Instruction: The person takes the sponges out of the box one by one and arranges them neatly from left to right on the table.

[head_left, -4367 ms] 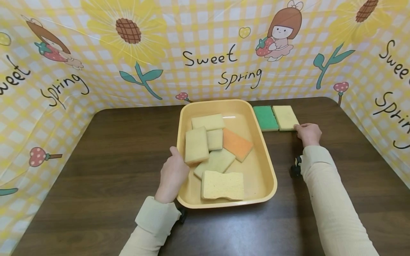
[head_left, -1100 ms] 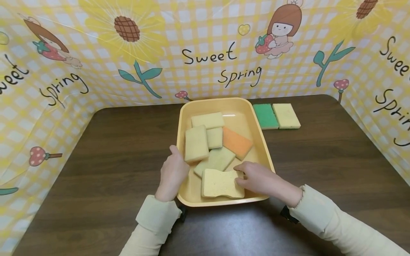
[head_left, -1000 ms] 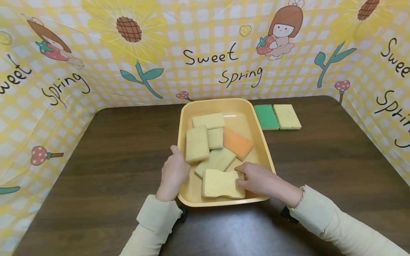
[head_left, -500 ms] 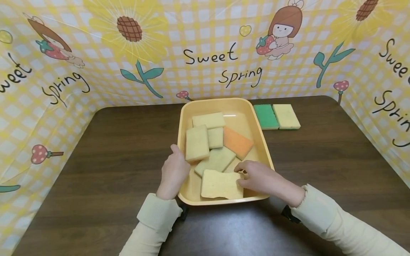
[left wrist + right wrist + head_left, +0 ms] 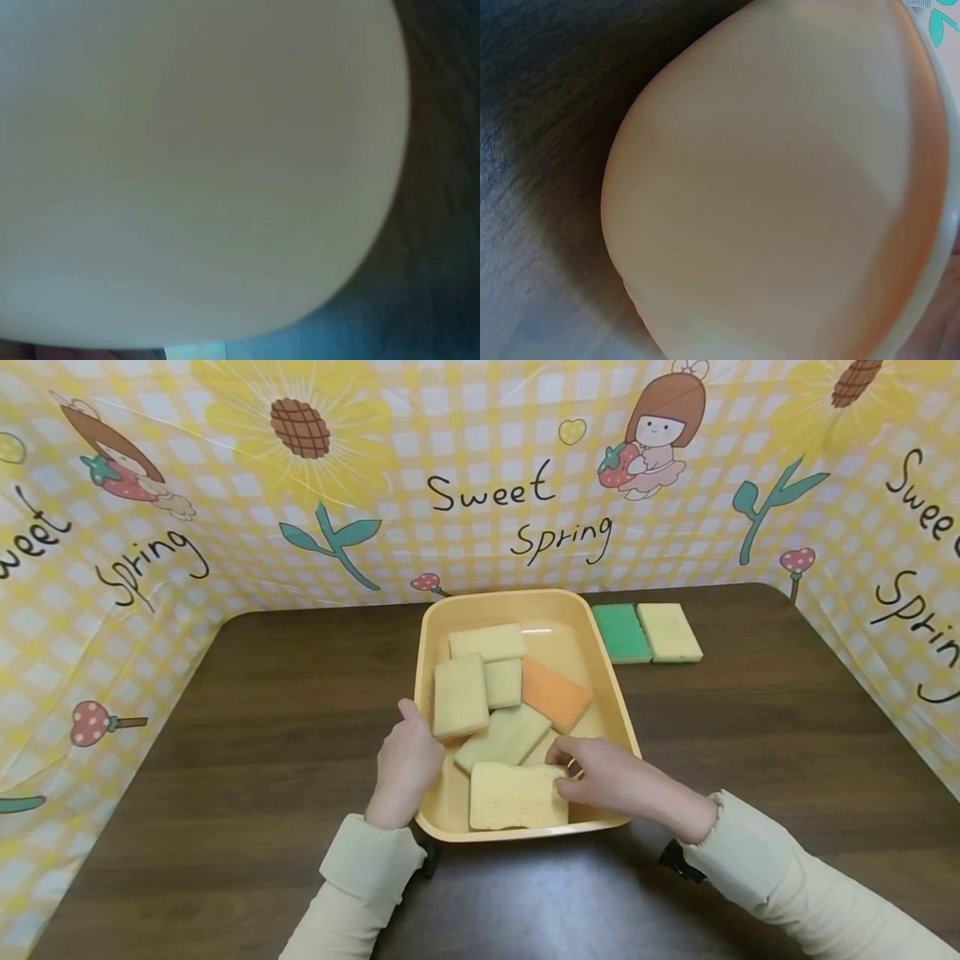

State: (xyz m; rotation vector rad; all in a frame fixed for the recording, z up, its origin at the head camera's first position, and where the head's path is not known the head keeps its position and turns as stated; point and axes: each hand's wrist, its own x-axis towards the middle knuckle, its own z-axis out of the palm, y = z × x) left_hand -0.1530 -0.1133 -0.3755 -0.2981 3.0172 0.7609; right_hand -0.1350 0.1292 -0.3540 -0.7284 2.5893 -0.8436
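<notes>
In the head view, my right hand pinches the right end of a pale yellow sponge at the near end of a yellow plastic tray. That sponge looks slightly tilted. My left hand grips the tray's left rim, thumb raised; its other fingers are mostly hidden. Behind the held sponge lie several more pale sponges, partly overlapping, and an orange sponge. Both wrist views show mostly the blurred tray wall, filling the frame; the right wrist view has the tray's outer side too.
Right of the tray, at the back of the dark wooden table, a green-topped sponge and a pale yellow sponge lie side by side. A patterned yellow cloth stands around the back and sides.
My right hand left the pale sponge at the back right and came to the near sponge in the tray. That sponge has since tilted slightly. My left hand stayed at the rim.
</notes>
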